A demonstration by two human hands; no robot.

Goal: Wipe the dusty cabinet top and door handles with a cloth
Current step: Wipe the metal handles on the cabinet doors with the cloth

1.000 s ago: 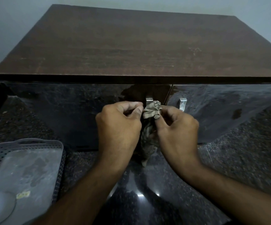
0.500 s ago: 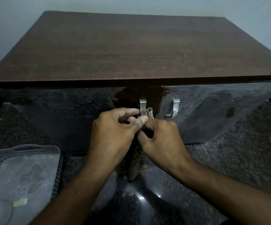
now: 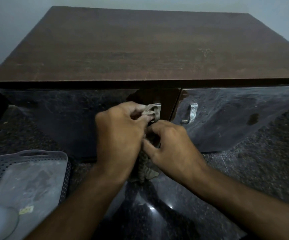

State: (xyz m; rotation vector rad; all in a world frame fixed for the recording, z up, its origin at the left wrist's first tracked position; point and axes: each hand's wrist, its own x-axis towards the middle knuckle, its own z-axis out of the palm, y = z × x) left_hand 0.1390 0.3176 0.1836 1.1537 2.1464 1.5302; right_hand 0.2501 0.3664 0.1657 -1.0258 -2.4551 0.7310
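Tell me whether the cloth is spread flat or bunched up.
Bunched: the cloth is wadded between the left hand and right hand around the left door handle.

Matt wood-grain cabinet top (image 3: 140, 49), glossy dark doors (image 3: 235, 115), shiny metal handle (image 3: 193, 112), ribbed cloth (image 3: 144, 168), perforated plastic tray (image 3: 0, 168).

Dim, grainy view; glare spots on glossy floor (image 3: 159, 207), wide-angle edge bending

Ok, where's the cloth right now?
In the head view the cloth is centre frame, bunched against the left door handle, pinched between the left hand and the right hand; its tail hangs below them.
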